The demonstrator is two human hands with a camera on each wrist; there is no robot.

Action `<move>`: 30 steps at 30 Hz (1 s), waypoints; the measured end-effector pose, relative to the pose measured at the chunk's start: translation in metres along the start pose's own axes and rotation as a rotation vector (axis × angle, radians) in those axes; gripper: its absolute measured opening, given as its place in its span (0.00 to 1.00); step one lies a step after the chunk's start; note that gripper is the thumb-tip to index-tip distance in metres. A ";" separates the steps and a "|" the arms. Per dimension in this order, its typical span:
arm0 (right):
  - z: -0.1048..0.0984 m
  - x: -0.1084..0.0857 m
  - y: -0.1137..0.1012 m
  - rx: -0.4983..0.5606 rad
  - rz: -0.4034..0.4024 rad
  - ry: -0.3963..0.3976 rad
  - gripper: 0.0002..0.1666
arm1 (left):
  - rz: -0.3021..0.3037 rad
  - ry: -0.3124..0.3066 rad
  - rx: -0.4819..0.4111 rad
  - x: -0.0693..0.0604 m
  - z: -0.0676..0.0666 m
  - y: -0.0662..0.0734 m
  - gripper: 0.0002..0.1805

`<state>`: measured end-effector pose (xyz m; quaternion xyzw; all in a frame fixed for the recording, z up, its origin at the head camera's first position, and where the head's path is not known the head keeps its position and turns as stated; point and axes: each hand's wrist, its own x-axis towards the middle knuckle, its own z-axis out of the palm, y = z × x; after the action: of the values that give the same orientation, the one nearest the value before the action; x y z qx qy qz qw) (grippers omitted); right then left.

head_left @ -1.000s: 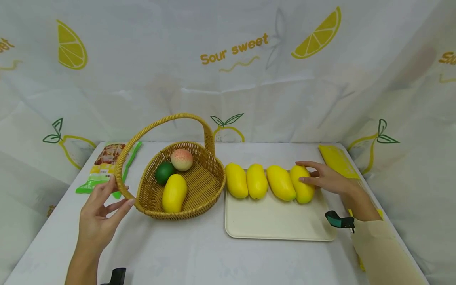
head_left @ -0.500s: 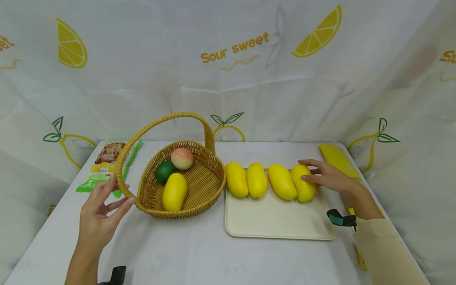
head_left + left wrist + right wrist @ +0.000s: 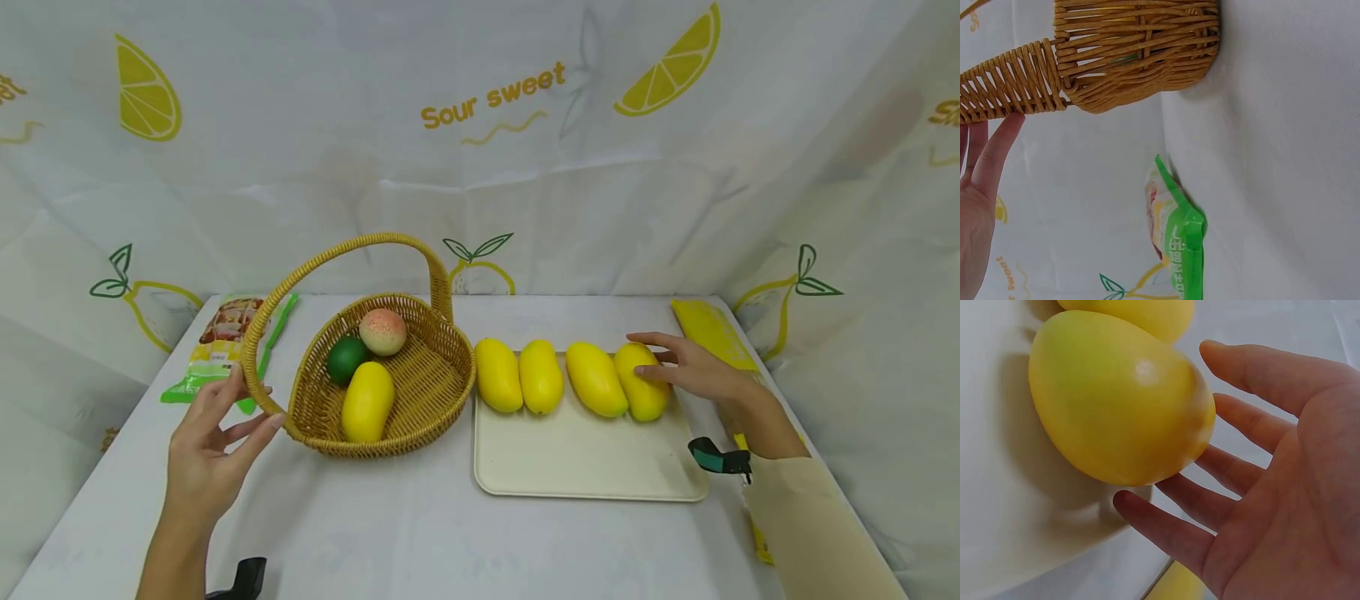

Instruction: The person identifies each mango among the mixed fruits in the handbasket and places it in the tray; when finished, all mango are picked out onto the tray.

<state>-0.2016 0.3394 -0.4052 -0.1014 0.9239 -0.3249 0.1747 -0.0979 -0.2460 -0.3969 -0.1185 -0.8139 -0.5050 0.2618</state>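
Head view: what does the left hand (image 3: 212, 460) have?

The handle (image 3: 387, 238) of the wicker basket (image 3: 427, 379). Thumb on one side, fingers partly behind it, so the hand pinches the handle low on its near-left side. The left wrist view agrees.

And where does the basket sit?

On the bench (image 3: 375, 533), just to the right of that hand and between the two hands. Inside are a pink-speckled peach (image 3: 383, 332), a small green fruit (image 3: 347, 360) and, closest to the left hand, a yellow mango (image 3: 368, 402).

What about the right hand (image 3: 693, 368)?

Fingers spread, beside the end mango (image 3: 643, 392). In the right wrist view the palm faces that fruit, and several fingertips pass behind it.

Does it press on the fruit?

I can't fairly say; those fingertips are hidden by the mango itself.

Where is the end mango resting?

On the cream tray (image 3: 585, 467), to the left of the right hand. Three more mangoes (image 3: 542, 377) lie in a row farther to that hand's left, the farthest one near the basket's rim.

Anything else around the hands?

A green-edged bag (image 3: 217, 350) lies beyond the left hand, partly behind the handle. A yellow packet (image 3: 708, 333) lies beyond the right hand, near the bench's far corner.

And past both hands?

A pale curtain (image 3: 480, 192) printed with lemons and the words "Sour sweet".
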 end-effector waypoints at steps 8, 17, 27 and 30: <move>-0.004 0.000 -0.001 -0.028 -0.004 0.010 0.41 | 0.011 0.001 -0.016 0.001 0.000 -0.001 0.52; -0.011 -0.005 -0.009 -0.016 -0.003 0.006 0.42 | -0.003 -0.001 0.007 0.000 0.000 0.001 0.52; -0.023 -0.006 -0.021 -0.058 -0.060 0.033 0.41 | 0.004 0.000 0.001 0.000 0.001 0.001 0.51; -0.023 -0.002 -0.026 -0.059 -0.093 0.048 0.39 | 0.000 -0.003 -0.002 0.000 -0.001 0.001 0.52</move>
<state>-0.2066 0.3330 -0.3716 -0.1414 0.9314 -0.3076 0.1338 -0.0971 -0.2461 -0.3959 -0.1196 -0.8137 -0.5057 0.2604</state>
